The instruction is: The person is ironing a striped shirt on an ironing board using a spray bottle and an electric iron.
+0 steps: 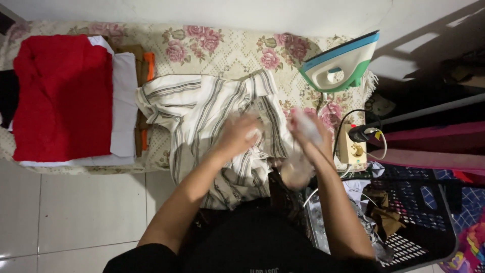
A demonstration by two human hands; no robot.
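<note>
A white garment with grey and brown stripes (202,111) lies crumpled on the floral ironing pad (227,50). My left hand (240,132) grips a fold of this striped garment near its middle. My right hand (305,132) is blurred by motion and closed on a pale piece of the same cloth beside it. An iron (341,63), white with teal and green, stands upright at the pad's far right corner.
A stack of folded clothes topped by a red piece (63,96) sits at the pad's left. A power strip (352,146) with a black plug lies right of my hands. A dark laundry basket (404,217) with clothes stands at lower right. White tiles (76,212) cover the floor.
</note>
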